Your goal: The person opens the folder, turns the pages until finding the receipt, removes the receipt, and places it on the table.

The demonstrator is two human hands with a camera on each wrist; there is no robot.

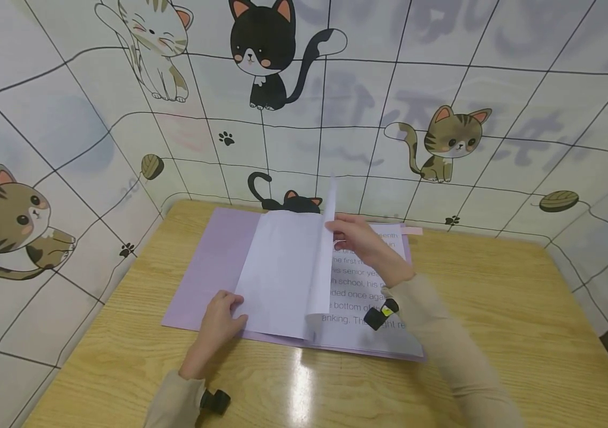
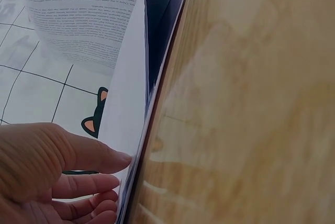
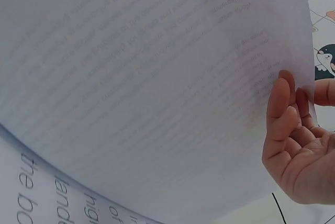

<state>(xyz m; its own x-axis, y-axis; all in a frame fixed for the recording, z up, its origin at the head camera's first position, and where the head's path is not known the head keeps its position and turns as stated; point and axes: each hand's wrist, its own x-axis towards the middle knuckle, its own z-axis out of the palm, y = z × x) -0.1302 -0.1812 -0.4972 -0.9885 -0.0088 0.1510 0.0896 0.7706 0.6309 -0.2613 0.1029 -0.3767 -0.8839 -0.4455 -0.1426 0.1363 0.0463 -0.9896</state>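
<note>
A purple folder lies spread on the table with white sheets inside. One page stands nearly upright near the middle, and my right hand pinches its outer edge between thumb and fingers. Faint print shows on this raised page in the right wrist view. Beneath it, the right-hand sheet carries large printed text. My left hand rests at the lower left corner of the blank left sheet. In the left wrist view, the thumb touches the sheet's edge, with the fingers loosely bent beside it.
The wooden table extends on both sides of the folder. A white wall covering with grid lines and cartoon cats rises behind and at both sides. A pink tab sticks out at the folder's upper right. Each wrist wears a small black camera.
</note>
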